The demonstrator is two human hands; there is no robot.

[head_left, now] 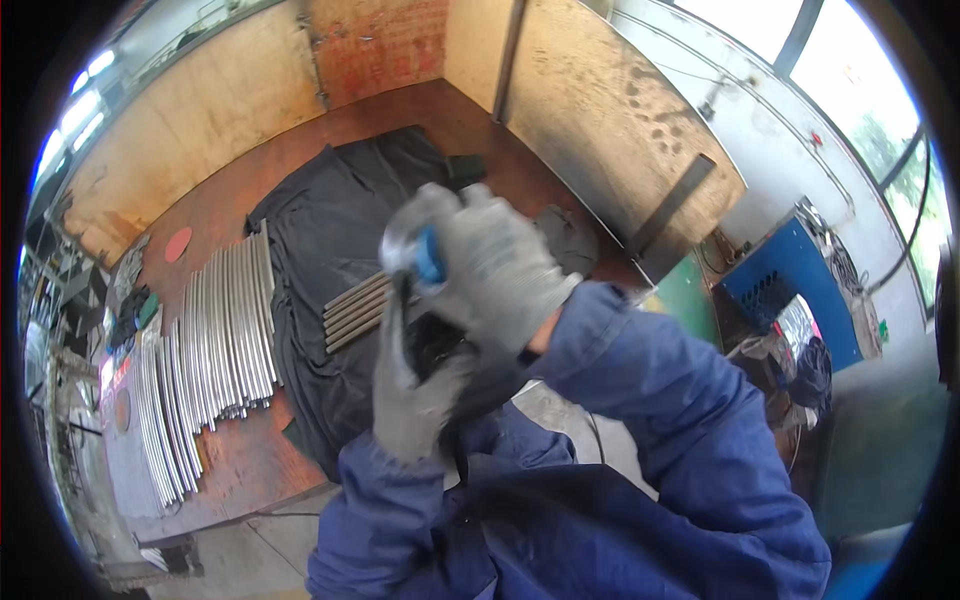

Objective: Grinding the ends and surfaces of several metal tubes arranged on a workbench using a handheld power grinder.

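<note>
Here we hold a power tool with a blue part (430, 262) up close in front of us, both hands in grey work gloves. Our right hand (495, 270) has its grip clamped over the top of the tool, fingers curled round the blue part and a shiny round guard (398, 245) beside it. Our left hand (412, 385) sits just below, its grip closed on the dark body of the tool (440, 345). Both blue sleeves (640, 400) come in from beneath.

Behind the hands a black cloth (320, 230) is spread over the reddish bench (230, 450). A few short metal bars (355, 310) lie on the cloth just left of the grip. Further left, a long row of curved shiny metal bars (210, 350) rests on the bench, well apart from the hands.
</note>
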